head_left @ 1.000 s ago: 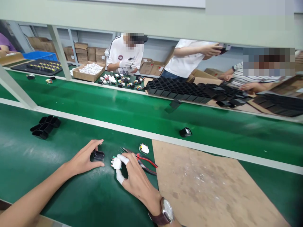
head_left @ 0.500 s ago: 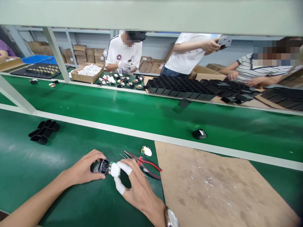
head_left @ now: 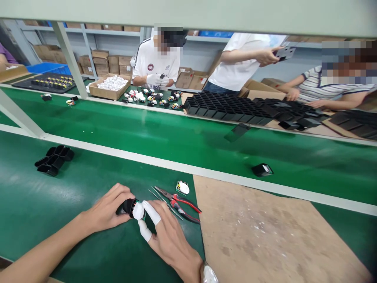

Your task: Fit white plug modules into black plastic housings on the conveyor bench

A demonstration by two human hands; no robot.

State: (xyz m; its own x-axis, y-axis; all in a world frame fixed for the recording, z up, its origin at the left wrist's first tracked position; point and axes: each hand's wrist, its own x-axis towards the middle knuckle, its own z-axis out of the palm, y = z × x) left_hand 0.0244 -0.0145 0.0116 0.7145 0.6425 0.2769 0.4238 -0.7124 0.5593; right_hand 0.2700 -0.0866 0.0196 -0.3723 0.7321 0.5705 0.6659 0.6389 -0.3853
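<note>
I am working over a green surface (head_left: 106, 255), a brown sheet (head_left: 273, 236) lying at right. My left hand (head_left: 108, 208) and white-tipped right hand (head_left: 169, 234) are both holding parts. Red-handled pliers (head_left: 175, 203) are lying just beyond the right hand. The left is gripping a black case (head_left: 128, 207); the right is pinching a white-topped circuit board (head_left: 138, 211) at the case's mouth.

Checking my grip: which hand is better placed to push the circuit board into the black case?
Probably your right hand: it pinches the circuit board; your left hand grips the black case.
</note>
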